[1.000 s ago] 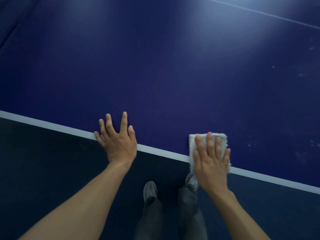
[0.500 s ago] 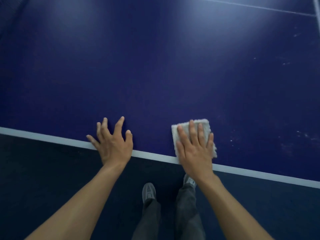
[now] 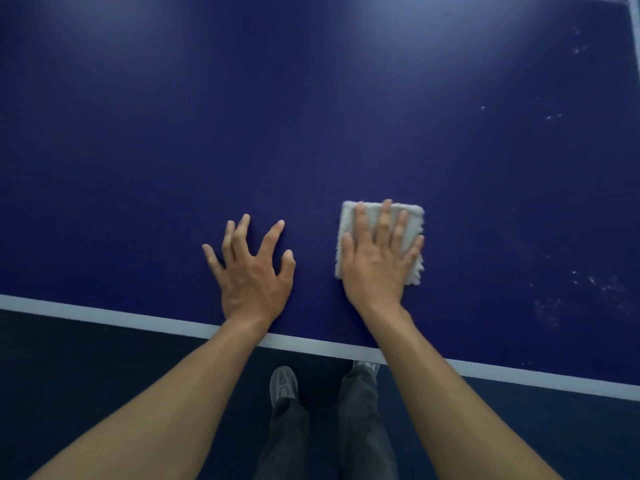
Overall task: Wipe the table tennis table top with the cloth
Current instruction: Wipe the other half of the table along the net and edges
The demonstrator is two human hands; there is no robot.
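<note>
Both hands have come forward off the table edge since a second ago. Head view: our right hand and the fluffy white square cloth under it lay across the white painted edge stripe then. Now they sit wholly on the dark blue table tennis table top, clear of the stripe. Our left hand has also gone from the stripe onto the blue.

Right hand: flat, fingers straight and close together, palm pressing the cloth down, not gripping it. The cloth shows past the fingertips and along both sides of the hand. It lies flat on the surface, near the close edge.

Left hand: spread wide, fingers a little arched, tips touching bare table beside the cloth hand, holding nothing. We take it for a brace.

Progress: we judge the job partly done at most. The blue around and left of our hands looks even, with no marks we can make out. Pale scattered specks lie right of the cloth, well apart from it, with more up toward the far right corner. Those remain to wipe. The far stretch is mostly glare, so we cannot tell whether it is clean.

Below the edge: grey shoe, dark grey trousers, dark floor.
</note>
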